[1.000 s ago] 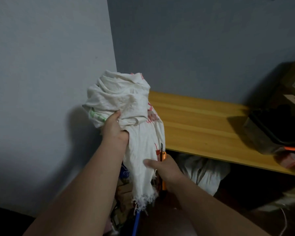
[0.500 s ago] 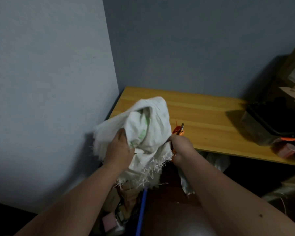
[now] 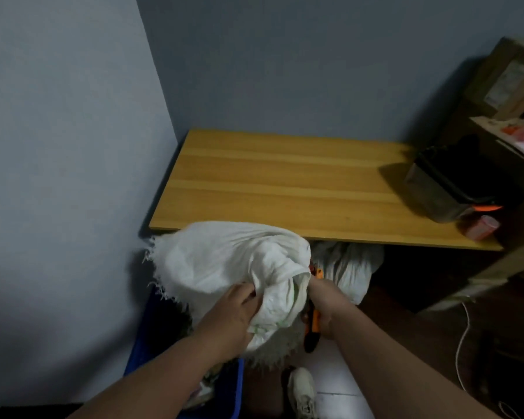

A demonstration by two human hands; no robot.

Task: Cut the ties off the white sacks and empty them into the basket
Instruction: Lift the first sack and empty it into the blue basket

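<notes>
While I stand at the near edge of the wooden table point(image 3: 285, 182), the white sack point(image 3: 224, 261) hangs bunched below that edge, over the blue basket point(image 3: 233, 385) at six o'clock. A second white sack point(image 3: 348, 267) lies under the table at three o'clock of the first. My left hand point(image 3: 227, 319) grips a fold of the sack, fingers curled into the cloth. My right hand point(image 3: 324, 306) curls round the orange cutter point(image 3: 314, 320), touching the sack's right side. My shoe point(image 3: 303, 391) shows at six o'clock.
</notes>
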